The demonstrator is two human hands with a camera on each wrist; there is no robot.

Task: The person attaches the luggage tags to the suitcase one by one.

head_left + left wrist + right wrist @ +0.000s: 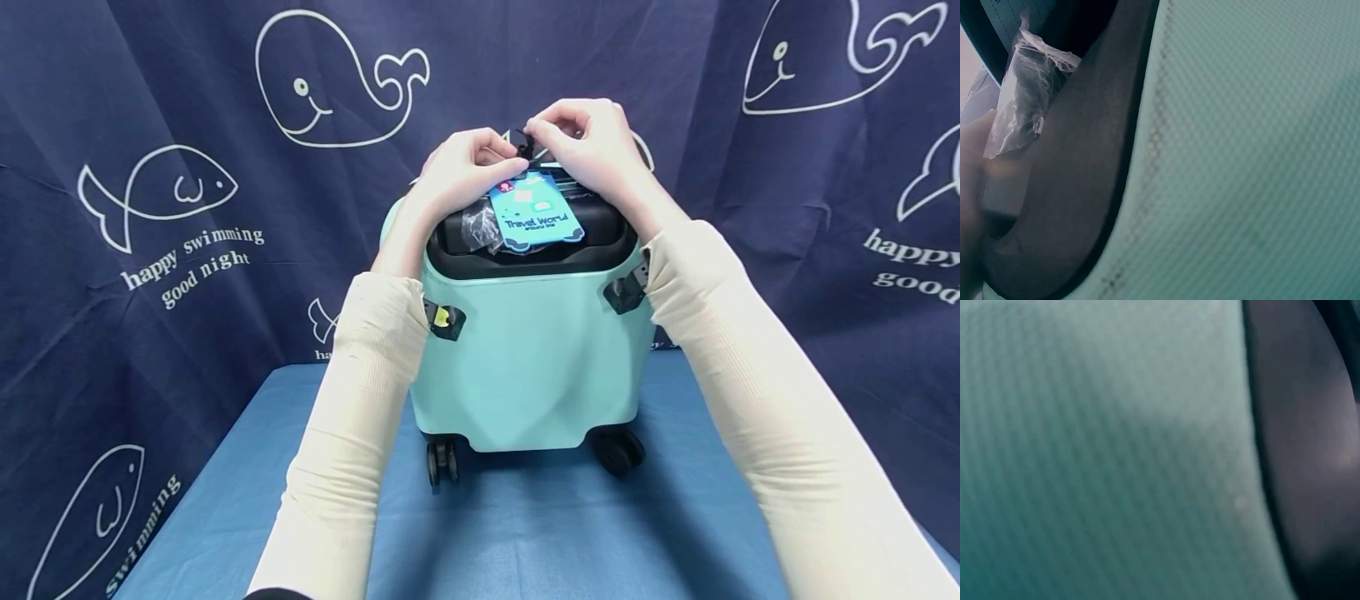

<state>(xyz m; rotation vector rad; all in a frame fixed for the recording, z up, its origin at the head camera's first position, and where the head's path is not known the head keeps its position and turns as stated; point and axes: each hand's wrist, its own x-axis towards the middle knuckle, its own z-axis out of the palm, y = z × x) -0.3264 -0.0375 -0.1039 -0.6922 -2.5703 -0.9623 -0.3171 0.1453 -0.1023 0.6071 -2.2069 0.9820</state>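
A mint-green suitcase (517,367) stands upright on its wheels. Over its black top panel (487,265) hangs a blue luggage tag (536,221) printed "Travel World", with a thin black strap (528,146) at its upper end. My left hand (467,173) pinches the strap from the left, thumb and fingertips close above the tag. From the other side my right hand (596,150) pinches the strap's upper part between thumb and index finger. Crumpled clear plastic wrap (1029,94) shows beside the black panel in the left wrist view. Only the suitcase shell (1104,450) and panel show in the right wrist view.
The suitcase rests on a blue cloth-covered table (517,533). Its black wheels (618,452) show at the bottom. Black corner straps (626,292) sit on both sides of the shell. Behind hangs a navy curtain (480,67) with white whale and fish drawings.
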